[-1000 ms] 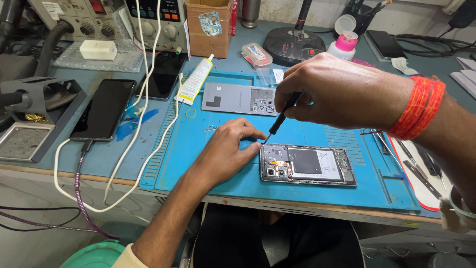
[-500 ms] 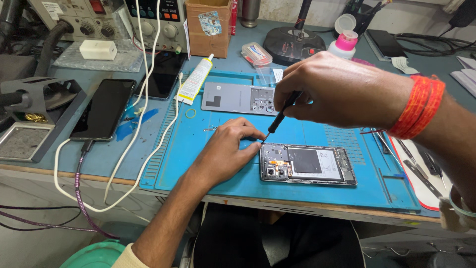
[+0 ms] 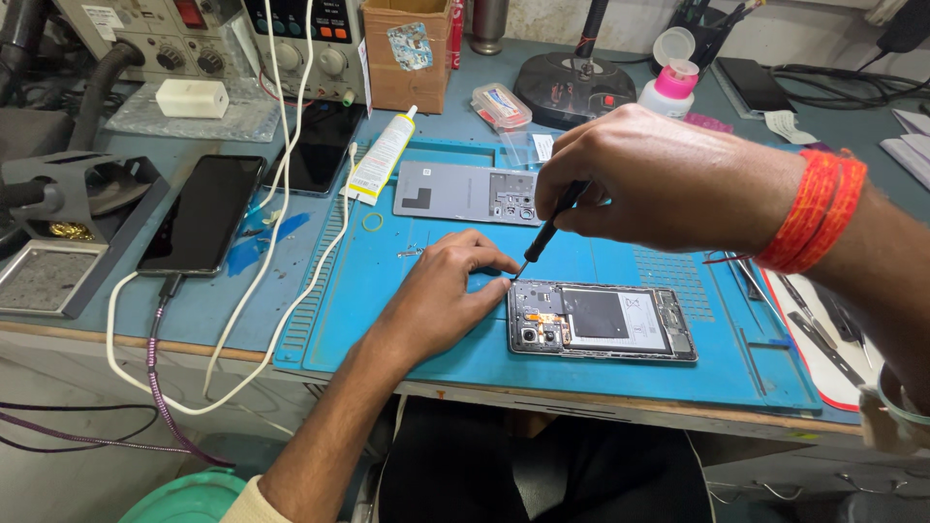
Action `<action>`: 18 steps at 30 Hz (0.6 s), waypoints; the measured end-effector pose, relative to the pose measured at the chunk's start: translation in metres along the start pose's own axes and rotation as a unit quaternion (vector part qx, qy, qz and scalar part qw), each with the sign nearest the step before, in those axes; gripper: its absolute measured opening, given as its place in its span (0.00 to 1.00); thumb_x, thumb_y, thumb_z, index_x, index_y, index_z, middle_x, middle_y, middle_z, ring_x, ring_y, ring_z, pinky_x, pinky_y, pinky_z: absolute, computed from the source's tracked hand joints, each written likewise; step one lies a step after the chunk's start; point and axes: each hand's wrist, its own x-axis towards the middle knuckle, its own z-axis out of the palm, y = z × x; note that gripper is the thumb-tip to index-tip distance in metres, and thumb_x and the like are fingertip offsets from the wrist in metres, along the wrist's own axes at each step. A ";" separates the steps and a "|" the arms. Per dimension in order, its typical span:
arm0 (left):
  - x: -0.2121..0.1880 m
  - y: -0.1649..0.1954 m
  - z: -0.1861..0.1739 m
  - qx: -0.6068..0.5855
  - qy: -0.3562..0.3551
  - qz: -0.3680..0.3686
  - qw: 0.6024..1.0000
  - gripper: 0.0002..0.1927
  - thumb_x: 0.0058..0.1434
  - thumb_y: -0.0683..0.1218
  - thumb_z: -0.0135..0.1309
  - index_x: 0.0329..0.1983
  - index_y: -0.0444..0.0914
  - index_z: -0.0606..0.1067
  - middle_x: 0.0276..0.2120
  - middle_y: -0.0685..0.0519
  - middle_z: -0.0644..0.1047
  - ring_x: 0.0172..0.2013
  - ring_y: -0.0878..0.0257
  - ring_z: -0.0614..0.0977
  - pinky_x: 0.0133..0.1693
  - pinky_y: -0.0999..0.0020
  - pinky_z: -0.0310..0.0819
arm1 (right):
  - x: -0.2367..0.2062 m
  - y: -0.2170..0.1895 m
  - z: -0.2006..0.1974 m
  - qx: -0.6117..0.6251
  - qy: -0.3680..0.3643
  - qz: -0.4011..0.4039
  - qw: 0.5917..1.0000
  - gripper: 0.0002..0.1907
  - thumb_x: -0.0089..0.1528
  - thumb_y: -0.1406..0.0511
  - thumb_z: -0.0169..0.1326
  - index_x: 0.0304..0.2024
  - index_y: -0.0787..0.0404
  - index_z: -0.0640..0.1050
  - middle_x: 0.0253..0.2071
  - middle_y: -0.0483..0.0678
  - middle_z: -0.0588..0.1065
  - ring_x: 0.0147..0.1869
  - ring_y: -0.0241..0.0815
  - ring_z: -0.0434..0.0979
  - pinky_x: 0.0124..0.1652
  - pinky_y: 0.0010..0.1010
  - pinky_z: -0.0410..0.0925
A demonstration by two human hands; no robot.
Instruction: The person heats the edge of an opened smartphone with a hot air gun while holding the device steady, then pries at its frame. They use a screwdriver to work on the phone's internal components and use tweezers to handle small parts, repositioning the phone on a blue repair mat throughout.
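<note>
- The opened phone [image 3: 603,322] lay face down, its back cover off, on the blue work mat [image 3: 620,383] in the lower centre of the frame, with its battery and circuit board exposed.
- The right hand [image 3: 668,179], entering from the right with a red thread band at the wrist, had its fingers pressed together around a thin black screwdriver [image 3: 545,232], pinching it near the top.
- The screwdriver slanted down and left, its tip meeting the upper left corner of the phone.
- The left hand [image 3: 441,295], coming up from the bottom of the frame, rested palm down on the mat with its fingers lightly curled; the fingertips touched the left end of the phone just beside the screwdriver tip. It gripped nothing.
- A grey back cover [image 3: 465,192] lay flat on the mat above the left hand, towards the upper centre.
- A glue tube [image 3: 380,160] lay slanted at the mat's upper left edge.
- A dark phone [image 3: 201,215] lay screen up at the left, off the mat, with a cable plugged into its lower end.
- A pink-capped bottle [image 3: 668,89] stood in the upper right.
</note>
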 end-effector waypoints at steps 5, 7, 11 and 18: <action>-0.001 -0.002 0.000 -0.001 0.002 0.009 1.000 0.12 0.58 0.44 0.57 0.43 0.38 0.84 0.38 0.51 0.80 0.47 0.55 0.80 0.49 0.60 0.74 | -0.002 0.002 -0.001 -0.001 0.000 0.003 1.000 0.08 0.57 0.66 0.59 0.39 0.58 0.84 0.35 0.48 0.81 0.36 0.45 0.84 0.39 0.36 0.75; 0.000 -0.002 0.001 0.004 0.003 0.012 1.000 0.12 0.58 0.45 0.58 0.42 0.38 0.84 0.38 0.51 0.80 0.47 0.55 0.80 0.50 0.60 0.74 | -0.003 0.004 -0.001 -0.001 -0.001 0.003 1.000 0.08 0.57 0.65 0.60 0.39 0.57 0.84 0.35 0.48 0.81 0.36 0.45 0.84 0.39 0.36 0.75; 0.000 -0.001 0.002 0.037 0.009 0.032 0.999 0.11 0.56 0.46 0.58 0.39 0.38 0.84 0.38 0.50 0.80 0.47 0.53 0.79 0.52 0.57 0.71 | -0.008 0.009 0.001 0.001 -0.009 0.039 0.999 0.09 0.58 0.64 0.60 0.41 0.56 0.84 0.35 0.47 0.80 0.38 0.43 0.84 0.41 0.34 0.75; 0.002 0.001 0.000 0.040 0.000 0.030 0.999 0.09 0.54 0.45 0.59 0.35 0.37 0.84 0.38 0.47 0.80 0.45 0.50 0.81 0.51 0.58 0.73 | -0.041 0.016 0.001 0.004 0.044 0.048 0.998 0.10 0.57 0.63 0.63 0.41 0.57 0.85 0.36 0.46 0.82 0.36 0.45 0.84 0.39 0.34 0.75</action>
